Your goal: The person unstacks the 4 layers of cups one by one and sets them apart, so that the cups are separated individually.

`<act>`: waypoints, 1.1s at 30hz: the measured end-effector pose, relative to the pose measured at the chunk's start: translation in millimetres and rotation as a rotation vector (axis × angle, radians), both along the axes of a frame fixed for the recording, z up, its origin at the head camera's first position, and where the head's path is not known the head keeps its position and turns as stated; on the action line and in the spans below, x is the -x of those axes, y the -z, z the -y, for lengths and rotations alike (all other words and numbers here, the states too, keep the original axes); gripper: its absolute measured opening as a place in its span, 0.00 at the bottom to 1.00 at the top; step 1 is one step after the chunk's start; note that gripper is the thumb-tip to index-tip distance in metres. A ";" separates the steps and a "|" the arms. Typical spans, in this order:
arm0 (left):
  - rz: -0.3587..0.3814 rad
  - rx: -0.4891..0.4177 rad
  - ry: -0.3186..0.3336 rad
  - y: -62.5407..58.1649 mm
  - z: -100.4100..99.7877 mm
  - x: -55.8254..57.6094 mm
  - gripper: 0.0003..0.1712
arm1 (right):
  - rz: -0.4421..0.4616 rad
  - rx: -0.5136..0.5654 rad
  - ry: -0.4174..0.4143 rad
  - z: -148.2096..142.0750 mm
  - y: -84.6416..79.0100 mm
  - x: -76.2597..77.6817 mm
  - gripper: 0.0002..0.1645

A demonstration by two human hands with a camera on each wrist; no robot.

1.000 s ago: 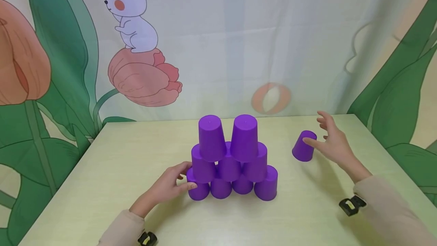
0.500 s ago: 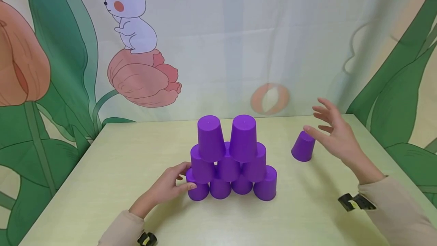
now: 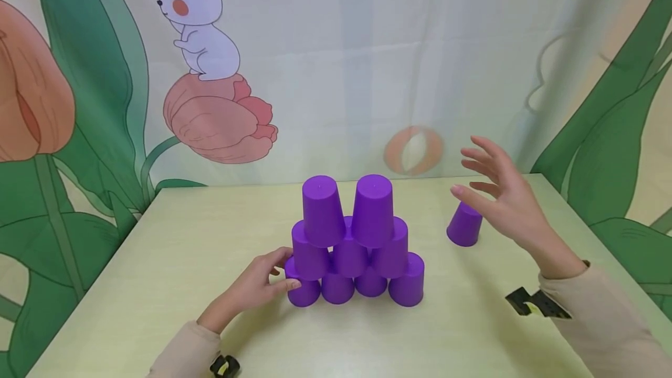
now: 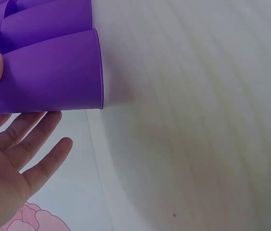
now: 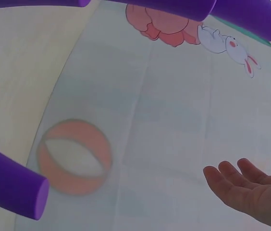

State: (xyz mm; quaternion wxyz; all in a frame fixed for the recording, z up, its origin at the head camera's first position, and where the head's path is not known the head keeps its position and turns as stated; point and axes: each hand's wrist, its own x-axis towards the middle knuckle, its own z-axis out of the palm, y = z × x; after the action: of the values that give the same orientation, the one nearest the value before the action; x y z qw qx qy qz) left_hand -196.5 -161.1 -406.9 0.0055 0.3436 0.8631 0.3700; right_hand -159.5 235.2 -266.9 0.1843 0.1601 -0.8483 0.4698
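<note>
Upside-down purple plastic cups form a pyramid: several in the bottom row, three in the middle and two on top. My left hand (image 3: 257, 283) holds the bottom row's left-end cup (image 3: 303, 293), thumb on the near side and fingers on the far side. Close up in the left wrist view, fingertips and thumb touch this cup (image 4: 49, 72). My right hand (image 3: 506, 203) is raised, fingers spread, holding nothing. Below and just left of it a single upside-down cup (image 3: 464, 227) stands apart on the table. The right wrist view shows the hand (image 5: 258, 192) touching no cup.
The pale wood-look table (image 3: 199, 238) ends at a hanging cloth (image 3: 325, 74) printed with a rabbit, tulips and leaves. Black straps (image 3: 535, 303) sit on both sleeves. Bare table surface lies between the pyramid and the single cup.
My right hand has risen away from the single cup, then shifted slightly left above it. The left hand and the pyramid stay in place.
</note>
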 end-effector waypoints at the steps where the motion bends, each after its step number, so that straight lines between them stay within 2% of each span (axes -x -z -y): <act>1: 0.002 0.000 -0.001 -0.1 -0.1 0.0 0.25 | -0.009 0.001 -0.008 1.7 -1.7 -0.3 0.44; 15: 0.015 -0.003 -0.001 -0.5 0.2 -0.8 0.26 | -0.107 0.041 -0.109 23.2 -13.3 -3.6 0.40; 24: 0.018 -0.009 0.000 -0.3 1.2 -1.4 0.26 | -0.098 0.052 -0.206 39.2 -14.3 -1.3 0.32; 33: 0.015 -0.018 0.002 -0.4 0.2 -0.9 0.26 | -0.103 0.046 -0.248 51.4 -11.7 2.5 0.32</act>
State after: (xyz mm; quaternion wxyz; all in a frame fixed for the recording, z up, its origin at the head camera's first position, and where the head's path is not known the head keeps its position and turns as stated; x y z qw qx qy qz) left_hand -195.7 -161.3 -406.4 0.0096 0.3418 0.8593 0.3804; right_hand -162.0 183.8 -255.2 0.1718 0.2833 -0.8004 0.4996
